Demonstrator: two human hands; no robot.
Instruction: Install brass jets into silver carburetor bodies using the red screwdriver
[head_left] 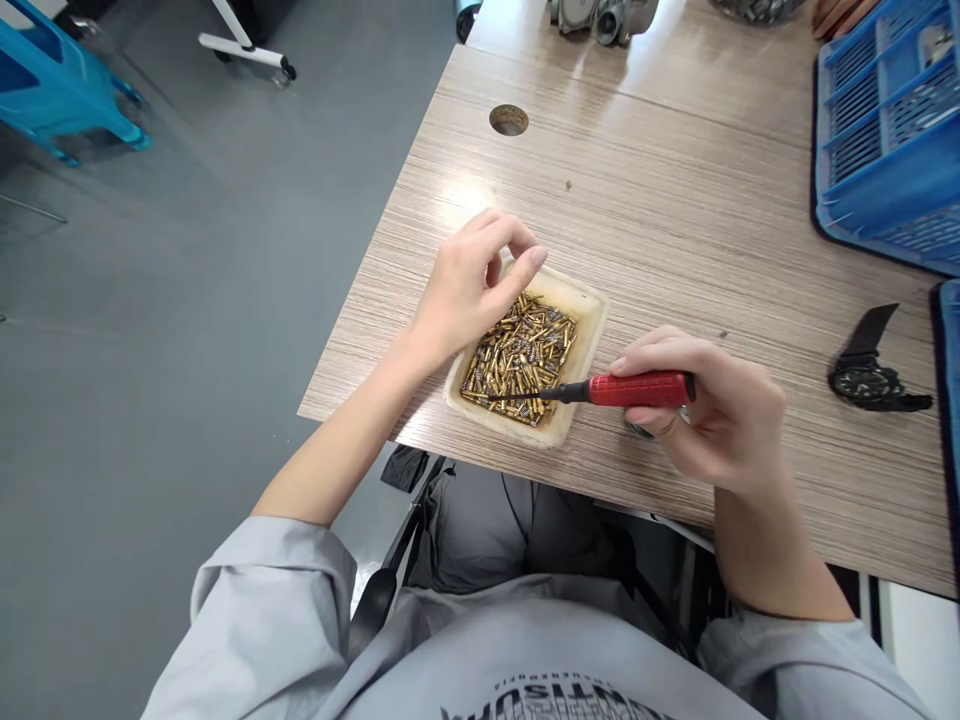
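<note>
Presently, one red-handled tool [637, 389], pinched in the right hand [716, 400], slanted over brass pins [525, 345] in a tray [570, 292] by the table [675, 200]'s near edge — a light, level touch seemed best; left hand [472, 275] curled over the tray's far-left corner, grip unclear.

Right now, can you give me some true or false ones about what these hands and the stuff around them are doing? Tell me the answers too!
1. The right hand holds a red-handled tool. True.
2. The little pieces in the tray are all blue. False: most are brass-coloured.
3. The left hand is at the tray's edge. True.
4. The black watch is on somebody's wrist. False: it lies on the table.
5. The table has a round hole in it. True.
</note>
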